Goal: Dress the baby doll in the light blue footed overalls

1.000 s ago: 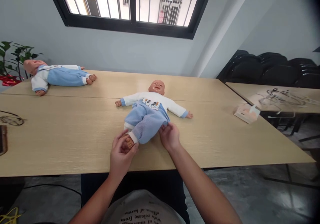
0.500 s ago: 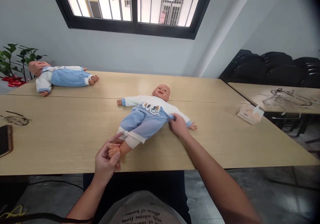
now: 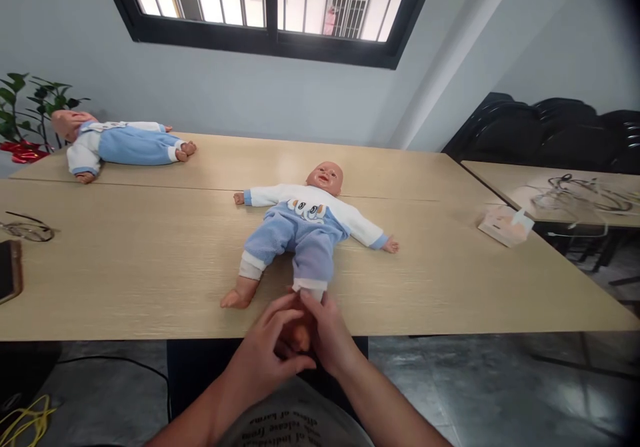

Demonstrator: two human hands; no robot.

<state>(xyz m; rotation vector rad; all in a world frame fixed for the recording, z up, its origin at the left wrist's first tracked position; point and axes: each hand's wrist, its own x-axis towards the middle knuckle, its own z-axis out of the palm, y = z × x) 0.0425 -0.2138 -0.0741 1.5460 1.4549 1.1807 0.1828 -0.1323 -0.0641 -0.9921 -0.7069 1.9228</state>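
Note:
A baby doll point(image 3: 305, 224) in a white top and blue trousers lies on its back on the wooden table point(image 3: 150, 260), head toward the window and arms spread. One bare foot rests on the table near the front edge. The other foot sits between my two hands at the table's front edge. My left hand point(image 3: 267, 354) curls round that foot from the left. From the right, my right hand point(image 3: 327, 334) closes on the same foot and ankle just below the white cuff.
A second doll point(image 3: 117, 144) in matching clothes lies at the table's far left, beside a potted plant point(image 3: 27, 107). Eyeglasses point(image 3: 25, 230) and a phone point(image 3: 10, 270) are at the left edge. A tissue box point(image 3: 505, 225) stands at the right. Black chairs point(image 3: 550, 137) line the right wall.
My left hand let go of the doll's other foot and moved right. My right hand came back from the doll's waist. Both now hold one foot, and the legs lie apart.

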